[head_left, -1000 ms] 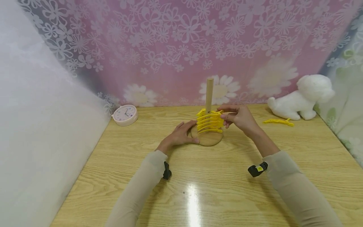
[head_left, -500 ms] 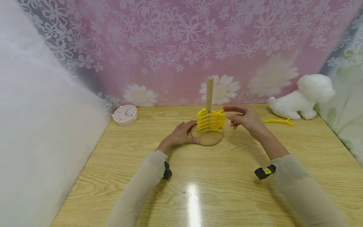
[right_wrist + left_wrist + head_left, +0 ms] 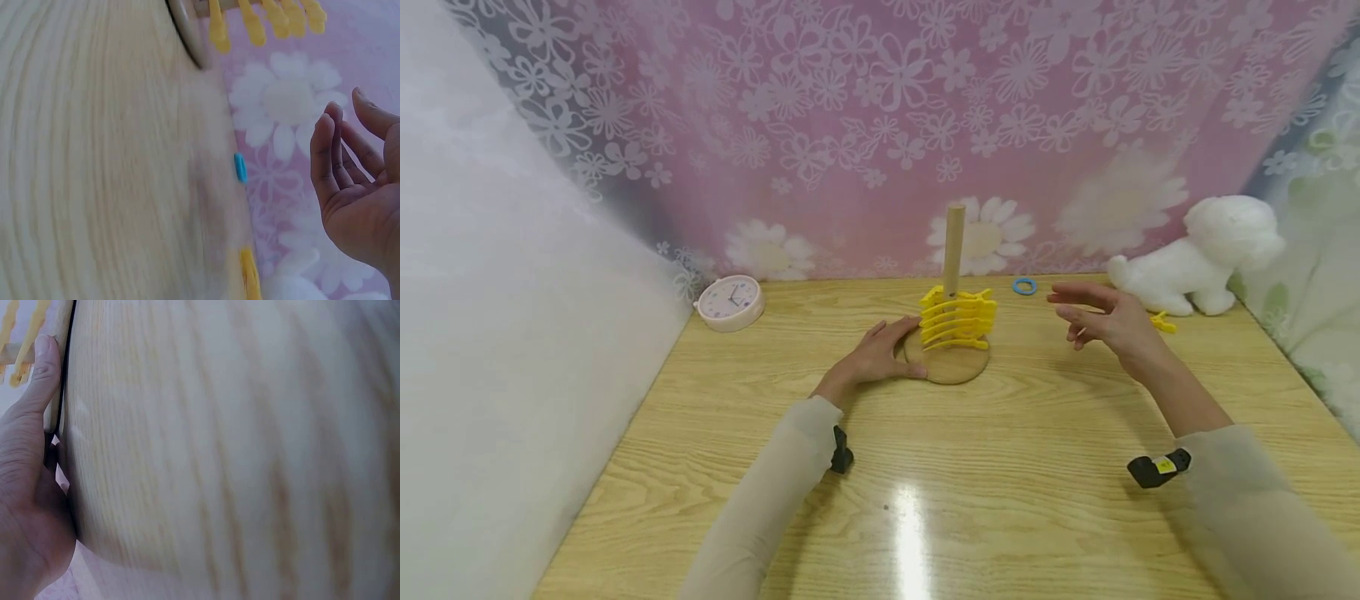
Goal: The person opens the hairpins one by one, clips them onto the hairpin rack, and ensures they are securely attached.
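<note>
A wooden stand has a round base [image 3: 951, 371] and an upright pole [image 3: 953, 250]. Several long, curved yellow clips [image 3: 958, 321] sit one above another across its lower pole. My left hand [image 3: 871, 360] holds the base's left side, thumb at the front and fingers behind; in the left wrist view the thumb [image 3: 45, 372] lies at the base's edge. My right hand [image 3: 1116, 329] is raised over the table to the right, fingers loosely bent and holding nothing. It partly hides another yellow clip [image 3: 1163, 322]. The right wrist view shows this clip [image 3: 250, 275] lying alone on the table.
A small blue ring [image 3: 1024, 287] lies by the table's back edge, between the stand and my right hand. A white plush dog [image 3: 1202, 258] sits at the back right. At the back left stands a pink round clock [image 3: 730, 302]. A floral curtain [image 3: 865, 150] hangs behind.
My right hand has let go of the uppermost yellow clip and moved right, toward the loose clip, uncovering the blue ring. The left hand and stand have stayed put.
</note>
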Demonstrator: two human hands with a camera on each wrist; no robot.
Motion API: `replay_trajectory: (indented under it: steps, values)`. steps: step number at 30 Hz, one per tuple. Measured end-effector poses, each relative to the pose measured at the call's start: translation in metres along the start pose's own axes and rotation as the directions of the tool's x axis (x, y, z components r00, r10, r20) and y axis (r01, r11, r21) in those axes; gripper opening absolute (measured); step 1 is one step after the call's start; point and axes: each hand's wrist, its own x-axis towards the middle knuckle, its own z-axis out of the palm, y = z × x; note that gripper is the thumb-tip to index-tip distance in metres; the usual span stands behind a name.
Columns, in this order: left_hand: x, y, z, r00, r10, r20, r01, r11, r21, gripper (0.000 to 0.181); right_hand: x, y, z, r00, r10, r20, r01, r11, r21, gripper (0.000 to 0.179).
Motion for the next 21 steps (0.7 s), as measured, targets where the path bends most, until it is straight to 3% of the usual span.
replay_trajectory:
  steps: [10, 17, 21]
  values:
    - [-0.002, 0.002, 0.000, 1.000, -0.004, 0.002, 0.004, 1.000, 0.020, 0.105, -0.010, 0.033, -0.047, 0.992, 0.079, -0.094, -0.093, 0.983, -0.159, 0.041]
    - [-0.001, 0.002, 0.000, 1.000, 0.004, -0.002, -0.004, 1.000, 0.026, 0.103, -0.015, 0.050, -0.078, 0.983, 0.108, -0.147, -0.136, 0.971, -0.198, 0.040]
    - [-0.001, 0.003, 0.000, 1.000, 0.005, -0.003, -0.005, 1.000, 0.021, 0.103, -0.018, 0.057, -0.090, 0.978, 0.126, -0.166, -0.155, 0.973, -0.171, 0.031]
